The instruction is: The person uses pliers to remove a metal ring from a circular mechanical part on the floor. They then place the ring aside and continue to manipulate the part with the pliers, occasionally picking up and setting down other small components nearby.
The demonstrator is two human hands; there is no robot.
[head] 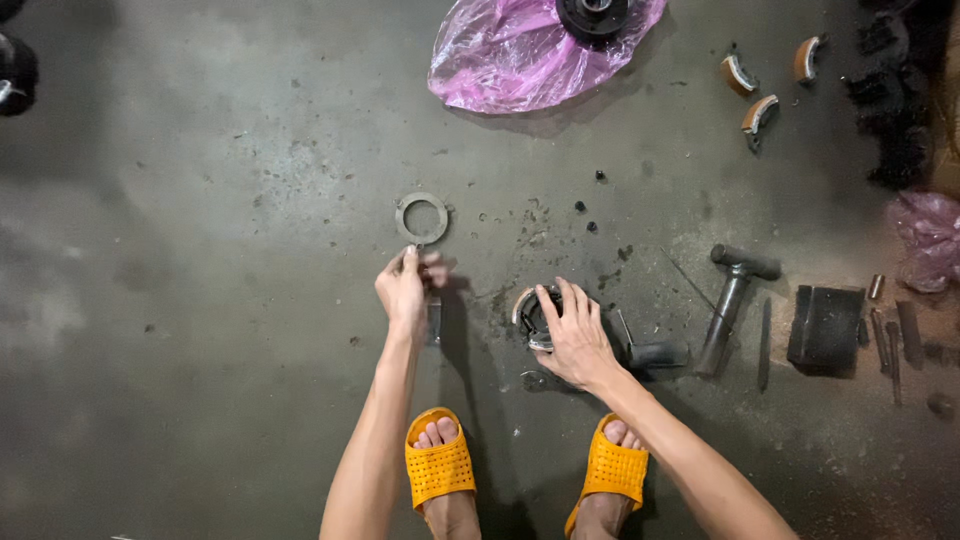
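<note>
Drum part (533, 318), round and metal, sits on the concrete floor (200, 300) under the right hand (575, 340), fingers spread over its rim, steadying it. Left hand (405, 288) pinches a small tool beside a loose flat ring (421, 218). Three curved shoes (760, 75) lie well apart; reassembly appears unfinished.

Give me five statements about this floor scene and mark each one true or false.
1. The right hand rests on a round metal part. True.
2. The flat metal ring lies on the pink plastic bag. False: it lies on the bare concrete floor, just above the left hand.
3. A hammer lies right of the right hand. True.
4. The person wears black boots. False: orange slippers.
5. Three curved brake shoes lie at the upper right. True.
</note>
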